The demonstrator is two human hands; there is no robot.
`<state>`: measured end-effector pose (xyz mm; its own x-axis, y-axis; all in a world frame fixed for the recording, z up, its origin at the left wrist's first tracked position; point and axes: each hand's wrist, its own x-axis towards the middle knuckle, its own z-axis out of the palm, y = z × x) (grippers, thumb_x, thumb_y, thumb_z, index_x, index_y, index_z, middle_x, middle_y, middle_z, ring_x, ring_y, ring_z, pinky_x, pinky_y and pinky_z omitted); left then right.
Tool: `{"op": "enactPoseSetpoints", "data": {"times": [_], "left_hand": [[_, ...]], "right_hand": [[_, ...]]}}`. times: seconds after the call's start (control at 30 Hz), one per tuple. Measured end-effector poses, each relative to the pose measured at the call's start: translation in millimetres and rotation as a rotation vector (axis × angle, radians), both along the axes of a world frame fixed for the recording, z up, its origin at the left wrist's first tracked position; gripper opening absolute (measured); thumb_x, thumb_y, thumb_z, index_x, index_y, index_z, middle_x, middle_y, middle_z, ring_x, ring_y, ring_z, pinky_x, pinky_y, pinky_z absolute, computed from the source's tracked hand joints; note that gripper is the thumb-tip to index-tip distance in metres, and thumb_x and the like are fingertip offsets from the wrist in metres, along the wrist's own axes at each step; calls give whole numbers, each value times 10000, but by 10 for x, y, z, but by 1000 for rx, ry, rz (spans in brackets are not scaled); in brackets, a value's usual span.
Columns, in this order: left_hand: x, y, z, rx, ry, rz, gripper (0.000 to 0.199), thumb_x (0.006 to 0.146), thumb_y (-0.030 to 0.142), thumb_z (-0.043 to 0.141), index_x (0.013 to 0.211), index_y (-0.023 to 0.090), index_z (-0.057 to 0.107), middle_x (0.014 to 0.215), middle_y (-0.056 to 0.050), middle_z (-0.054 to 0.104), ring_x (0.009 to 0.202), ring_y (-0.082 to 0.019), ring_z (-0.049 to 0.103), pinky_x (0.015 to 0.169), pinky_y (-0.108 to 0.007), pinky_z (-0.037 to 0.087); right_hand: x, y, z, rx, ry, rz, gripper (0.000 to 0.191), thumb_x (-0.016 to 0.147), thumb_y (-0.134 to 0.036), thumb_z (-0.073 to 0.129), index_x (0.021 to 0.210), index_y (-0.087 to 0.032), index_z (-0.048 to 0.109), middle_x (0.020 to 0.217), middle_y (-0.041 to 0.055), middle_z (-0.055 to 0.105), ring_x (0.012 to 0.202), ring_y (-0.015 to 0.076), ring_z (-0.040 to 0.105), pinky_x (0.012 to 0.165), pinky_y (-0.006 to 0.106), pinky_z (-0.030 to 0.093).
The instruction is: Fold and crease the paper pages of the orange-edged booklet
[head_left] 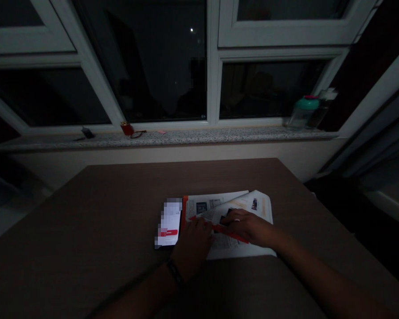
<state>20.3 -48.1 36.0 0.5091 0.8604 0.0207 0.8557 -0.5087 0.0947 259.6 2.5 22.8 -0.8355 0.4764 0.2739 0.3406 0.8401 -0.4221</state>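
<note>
Fingers (242, 216) half-curled on paper (226, 244) — grip unclear | phone (172, 221) beside paper | bottle (305, 114) on sill (202, 136)

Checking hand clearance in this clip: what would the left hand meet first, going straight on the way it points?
The left hand would likely meet the folded part of the printed sheet just ahead of it; whether they touch is hard to tell in this dim light.
</note>
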Motion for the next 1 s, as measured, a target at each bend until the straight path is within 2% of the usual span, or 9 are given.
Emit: {"op": "enactPoseSetpoints", "data": {"times": [0.17, 0.33, 0.6, 0.9, 1.0], "left_hand": [[9, 5, 60, -12, 25, 8, 268, 973, 232, 512, 1225, 169, 582, 1232, -112, 589, 1200, -297, 516, 1016, -471, 418], [5, 6, 33, -2, 14, 2, 276, 970, 237, 517, 1226, 156, 580, 1228, -120, 586, 1190, -303, 517, 1009, -471, 424], [-16, 3, -32, 4, -24, 23, 281, 963, 237, 525, 1236, 183, 565, 1244, -120, 572, 1196, -301, 513, 1002, -492, 423], [14, 4, 53, -37, -6, 28, 284, 964, 242, 528, 1236, 175, 581, 1267, -131, 575, 1216, -300, 511, 1035, -502, 403], [17, 1, 65, -38, -7, 39, 285, 964, 255, 532, 1233, 176, 582, 1266, -129, 575, 1211, -305, 515, 1019, -494, 421]], "right_hand": [[43, -2, 10, -104, 25, 16, 253, 981, -248, 515, 1174, -242, 678, 1273, 86, 625, 1155, 205, 540, 979, 361, 444], [55, -15, 49, -175, 24, 19, 221, 956, -258, 565, 1131, -235, 698, 1291, 90, 615, 1186, 219, 530, 994, 379, 441], [76, -10, 81, -187, 1, 34, 237, 932, -229, 596, 1149, -247, 690, 1325, 81, 598, 1202, 226, 516, 1009, 400, 428], [139, 8, 31, -195, -36, 19, 325, 899, -270, 657, 1224, -280, 659, 1359, 73, 578, 1246, 237, 491, 1047, 419, 399], [150, 16, 11, -223, -24, 36, 309, 928, -270, 615, 1235, -276, 653, 1380, 73, 566, 1260, 231, 483, 1055, 414, 396]]}}
